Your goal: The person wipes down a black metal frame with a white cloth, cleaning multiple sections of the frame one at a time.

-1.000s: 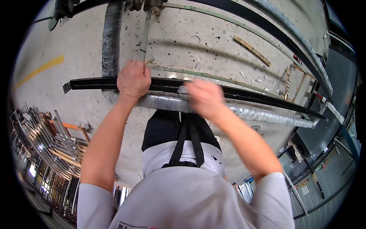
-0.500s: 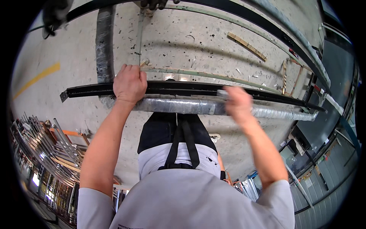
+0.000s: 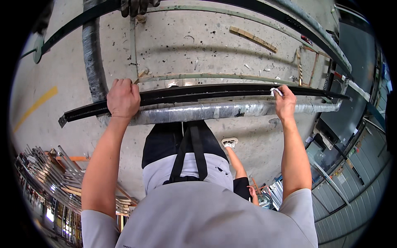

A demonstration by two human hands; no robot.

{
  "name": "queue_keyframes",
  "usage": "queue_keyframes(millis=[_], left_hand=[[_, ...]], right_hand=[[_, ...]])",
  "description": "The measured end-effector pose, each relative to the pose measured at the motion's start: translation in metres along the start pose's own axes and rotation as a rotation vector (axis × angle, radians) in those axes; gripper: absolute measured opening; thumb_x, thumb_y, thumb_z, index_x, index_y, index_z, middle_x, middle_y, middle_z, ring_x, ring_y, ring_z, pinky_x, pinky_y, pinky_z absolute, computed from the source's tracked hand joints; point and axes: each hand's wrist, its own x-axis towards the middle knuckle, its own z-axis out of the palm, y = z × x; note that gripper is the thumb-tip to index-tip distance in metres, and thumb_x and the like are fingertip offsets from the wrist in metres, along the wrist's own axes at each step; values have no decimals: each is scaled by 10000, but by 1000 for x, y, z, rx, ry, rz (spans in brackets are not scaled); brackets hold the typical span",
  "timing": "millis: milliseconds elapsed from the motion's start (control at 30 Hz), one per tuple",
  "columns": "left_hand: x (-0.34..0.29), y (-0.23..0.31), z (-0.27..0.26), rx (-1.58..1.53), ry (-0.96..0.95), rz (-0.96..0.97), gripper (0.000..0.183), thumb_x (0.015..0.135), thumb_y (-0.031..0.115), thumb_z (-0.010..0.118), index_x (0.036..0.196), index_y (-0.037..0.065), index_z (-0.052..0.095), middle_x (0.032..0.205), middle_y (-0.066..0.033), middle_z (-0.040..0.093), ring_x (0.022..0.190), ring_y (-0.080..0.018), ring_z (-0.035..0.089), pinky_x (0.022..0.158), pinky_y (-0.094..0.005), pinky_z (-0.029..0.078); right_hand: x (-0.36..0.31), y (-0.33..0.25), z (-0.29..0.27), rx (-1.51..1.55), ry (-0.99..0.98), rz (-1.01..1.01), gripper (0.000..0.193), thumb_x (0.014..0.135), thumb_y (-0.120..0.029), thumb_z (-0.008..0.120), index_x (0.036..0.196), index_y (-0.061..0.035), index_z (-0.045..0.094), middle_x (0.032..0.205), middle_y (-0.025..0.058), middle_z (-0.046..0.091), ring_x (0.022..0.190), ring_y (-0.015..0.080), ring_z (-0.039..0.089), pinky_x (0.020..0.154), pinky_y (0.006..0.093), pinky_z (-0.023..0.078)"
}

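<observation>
A long black metal profile [image 3: 202, 90] lies crosswise in front of me, over a support frame with a plastic-wrapped near bar [image 3: 188, 112]. My left hand [image 3: 123, 99] is closed over the profile toward its left end, its fingers wrapped round the far edge. Well to the right, my right hand [image 3: 286, 102] pinches a crumpled white cloth [image 3: 276, 91] against the profile. Part of the cloth is hidden in the fingers. Close to the left end, a small bracket [image 3: 62, 120] sticks out.
A dark-gloved hand [image 3: 134, 6] of another person rests on a second black profile [image 3: 269, 13] at the far side. A wooden strip [image 3: 253, 39] lies on the floor. Metal lengths [image 3: 62, 173] are stacked at left. Behind me at right, another person's shoe [image 3: 230, 142] and leg show.
My right hand has slid right along the profile with the white cloth. My left hand still grips the profile. The view has shifted, and the other person's leg has come further into sight.
</observation>
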Motion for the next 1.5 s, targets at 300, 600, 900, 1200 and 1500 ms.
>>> queue_keyframes(millis=[300, 600, 900, 1200, 1500], left_hand=[[1, 0, 1, 15, 1, 17, 158, 893, 169, 587, 777, 63, 595, 830, -127, 633, 864, -347, 615, 724, -489, 533], [-3, 6, -6, 14, -29, -23, 155, 898, 157, 576, 794, 46, 604, 828, -138, 634, 866, -357, 613, 743, -483, 523], [5, -1, -2, -7, 41, 18, 174, 875, 170, 601, 748, 51, 594, 800, -144, 641, 836, -356, 622, 689, -494, 536], [0, 7, -3, -38, 70, -88, 169, 862, 179, 614, 759, 48, 640, 818, -140, 662, 865, -341, 631, 734, -477, 549], [-3, 1, 4, -176, 142, -107, 175, 890, 214, 639, 816, 57, 663, 833, -106, 659, 870, -338, 630, 731, -477, 540]], right_hand=[[-46, -205, 99, 268, -94, -365, 97, 829, 1, 593, 901, -63, 603, 868, 184, 629, 796, 445, 634, 651, 507, 519], [-12, -61, 23, 27, -64, -73, 102, 813, 0, 711, 870, 15, 628, 815, 189, 643, 705, 365, 617, 688, 410, 526], [-39, -270, 130, 177, -236, -547, 19, 842, -101, 612, 860, -104, 614, 836, 151, 662, 758, 398, 677, 651, 505, 542], [-19, -152, 65, 121, -202, -464, 152, 732, 63, 626, 816, -57, 585, 799, 196, 611, 758, 435, 635, 645, 486, 529], [-33, -264, 123, 166, -358, -601, 75, 818, -58, 608, 890, -80, 615, 837, 164, 657, 791, 409, 670, 686, 511, 542]])
